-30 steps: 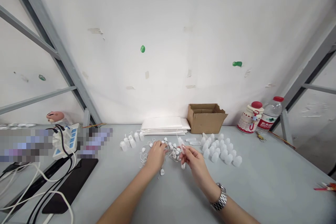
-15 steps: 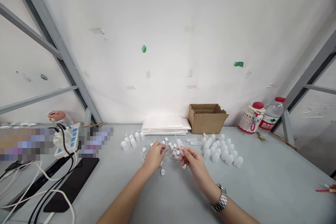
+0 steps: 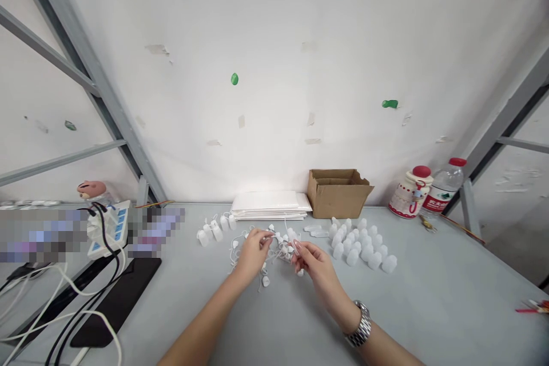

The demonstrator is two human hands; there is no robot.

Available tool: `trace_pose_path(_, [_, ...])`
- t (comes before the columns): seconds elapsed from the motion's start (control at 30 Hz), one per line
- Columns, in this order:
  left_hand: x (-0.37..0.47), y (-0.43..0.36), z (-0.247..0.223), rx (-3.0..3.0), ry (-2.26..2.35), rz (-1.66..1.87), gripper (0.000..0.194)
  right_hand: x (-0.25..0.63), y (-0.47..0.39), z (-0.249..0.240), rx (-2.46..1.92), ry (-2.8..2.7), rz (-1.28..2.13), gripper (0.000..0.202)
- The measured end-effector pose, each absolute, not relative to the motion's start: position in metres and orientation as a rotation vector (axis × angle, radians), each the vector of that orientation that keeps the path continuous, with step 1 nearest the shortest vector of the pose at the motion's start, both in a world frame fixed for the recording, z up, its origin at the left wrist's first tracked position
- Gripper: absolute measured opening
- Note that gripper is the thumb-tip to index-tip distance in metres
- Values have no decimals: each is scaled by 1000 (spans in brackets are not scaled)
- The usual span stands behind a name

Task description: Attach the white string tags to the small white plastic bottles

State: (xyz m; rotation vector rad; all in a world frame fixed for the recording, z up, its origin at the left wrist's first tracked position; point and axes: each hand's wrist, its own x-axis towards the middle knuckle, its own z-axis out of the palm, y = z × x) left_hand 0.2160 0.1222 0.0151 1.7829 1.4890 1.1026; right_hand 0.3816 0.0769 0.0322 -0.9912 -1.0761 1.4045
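My right hand (image 3: 315, 262), with a metal watch at the wrist, pinches a small white plastic piece (image 3: 292, 234). A thin white string rises from its top. Opposite it, my left hand (image 3: 254, 251) has thumb and fingertips drawn together over a loose pile of white corded caps (image 3: 282, 245); whatever sits between those fingertips is too small to make out. One cap (image 3: 266, 281) lies nearer to me, below the left fingers. To the right stand several frosted white plastic pieces (image 3: 352, 246). On the left, several small white pieces with cord loops (image 3: 217, 231) stand in a group.
Behind the pile lie stacked white flat packs (image 3: 268, 206) and an open cardboard box (image 3: 341, 200). A decorated flask (image 3: 409, 194) and a water bottle (image 3: 444, 189) stand back right. A power strip (image 3: 118, 229), cables and a black slab (image 3: 120, 303) occupy the left.
My left fingertips have shifted slightly up and straightened a little. The right hand and the plastic piece have moved slightly left.
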Motion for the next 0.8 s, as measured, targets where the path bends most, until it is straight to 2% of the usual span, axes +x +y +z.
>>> trace_pose_path(0.2, [218, 119, 31, 922, 1004, 1215, 15, 377, 77, 27, -1091, -1133, 1288, 36])
trace_pose_path(0.3, [218, 118, 30, 684, 895, 1190, 13, 374, 76, 21, -1112, -1193, 1238, 34])
trace_pose_path(0.8, [236, 104, 26, 570, 819, 1152, 9, 374, 71, 16, -1282, -1470, 990, 20])
